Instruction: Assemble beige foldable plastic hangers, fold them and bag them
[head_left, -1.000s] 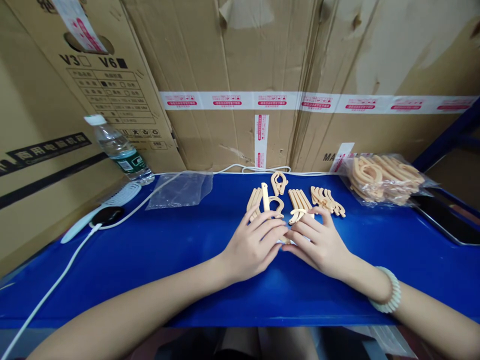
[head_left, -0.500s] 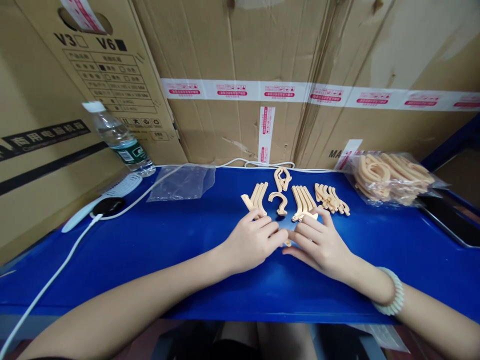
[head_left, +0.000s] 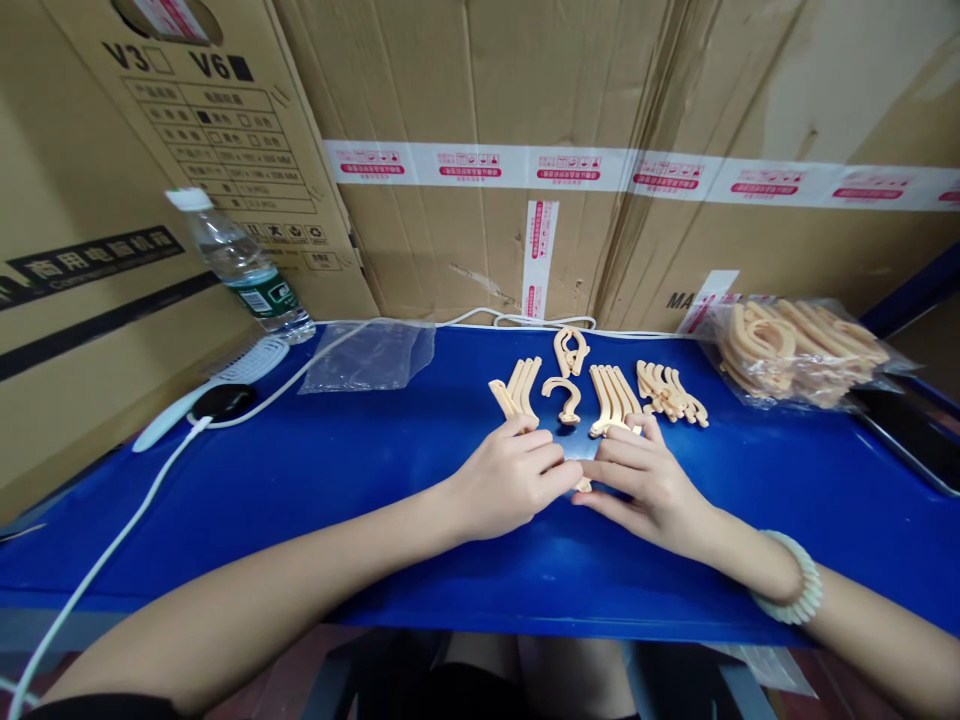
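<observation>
My left hand [head_left: 510, 478] and my right hand [head_left: 646, 485] meet over the table with curled fingers. Between their fingertips is a small cream plastic hanger piece [head_left: 583, 484], mostly hidden by the fingers. Just beyond my left hand lie several curved hanger arms [head_left: 525, 383], with a wider angled piece [head_left: 502, 397] reaching toward the fingers; whether it is touched I cannot tell. A hanger hook [head_left: 566, 398] lies between the hands and a folded hanger [head_left: 571, 351] behind it. More hanger arms [head_left: 613, 393] are lined up beyond my right hand, beside a cluster of small curved pieces [head_left: 671, 392].
A clear bag of hanger parts [head_left: 799, 350] sits at the back right, by a dark phone-like device [head_left: 915, 435]. On the left are a flat plastic bag [head_left: 367, 358], a water bottle [head_left: 255, 275], a hairbrush [head_left: 217, 385] and a black puck [head_left: 223, 402] with a white cable. Cardboard boxes [head_left: 465, 240] wall the back.
The view has shifted slightly. My right fingers have moved a little, and more of the small cream piece shows between the fingertips. The parts on the table lie as before.
</observation>
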